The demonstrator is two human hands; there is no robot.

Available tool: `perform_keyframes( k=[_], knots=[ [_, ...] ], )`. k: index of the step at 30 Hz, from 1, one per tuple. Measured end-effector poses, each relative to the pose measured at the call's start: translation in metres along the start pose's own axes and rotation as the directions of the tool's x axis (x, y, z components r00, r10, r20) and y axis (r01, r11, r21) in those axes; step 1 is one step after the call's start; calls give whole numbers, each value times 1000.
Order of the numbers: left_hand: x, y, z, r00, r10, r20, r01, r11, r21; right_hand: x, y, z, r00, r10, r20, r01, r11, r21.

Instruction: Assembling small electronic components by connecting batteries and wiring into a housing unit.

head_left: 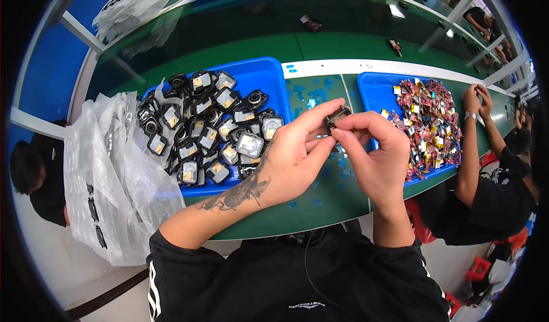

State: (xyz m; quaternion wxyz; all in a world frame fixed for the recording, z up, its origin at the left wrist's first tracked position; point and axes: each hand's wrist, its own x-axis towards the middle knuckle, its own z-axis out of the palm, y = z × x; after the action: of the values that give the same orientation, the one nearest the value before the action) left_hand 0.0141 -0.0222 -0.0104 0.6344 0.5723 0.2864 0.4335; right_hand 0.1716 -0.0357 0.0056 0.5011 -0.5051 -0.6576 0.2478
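Observation:
Between both hands, above the bench, is a small dark watch case [338, 116], partly hidden by fingers. My left hand [297, 156] is closed around its left side, thumb and forefinger on it. The fingertips of my right hand [380, 150] pinch its near right edge. To the left, a blue tray [269, 73] holds a heap of black watch cases [206, 133], some showing pale square faces, others round black backs. On the right, another blue tray [372, 90] is piled with small reddish circuit parts [429, 127] bearing yellow and silver pieces.
Translucent plastic sheets [106, 179] hang over the bench's left end. Blue film scraps [320, 90] litter the green bench [280, 222]. Beyond the white rail [326, 67], a dark green belt [251, 36] carries scattered parts [311, 23]. A co-worker [486, 190] works at the right; another person [40, 173] is at the left.

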Motion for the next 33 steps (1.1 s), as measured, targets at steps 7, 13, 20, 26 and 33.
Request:
perform_keyframes(
  k=[7,13,20,26,33],
  knots=[
    [0,0,1,1000,3,15,-3,1000,-12,2,1,-2,996,-91,23,92,994,-65],
    [-1,-1,3,999,47,17,-47,999,13,0,0,-2,995,-95,8,95,986,-140],
    [-3,-5,1,994,96,60,-99,994,53,-1,-3,-3,996,-89,-10,86,982,-169],
    [-5,-2,5,997,64,46,-66,997,38,-2,-1,-8,991,-132,8,132,973,-189],
    [-3,-1,2,993,77,87,-89,987,136,-4,-6,-10,978,-205,-39,188,946,-263]
  ],
)
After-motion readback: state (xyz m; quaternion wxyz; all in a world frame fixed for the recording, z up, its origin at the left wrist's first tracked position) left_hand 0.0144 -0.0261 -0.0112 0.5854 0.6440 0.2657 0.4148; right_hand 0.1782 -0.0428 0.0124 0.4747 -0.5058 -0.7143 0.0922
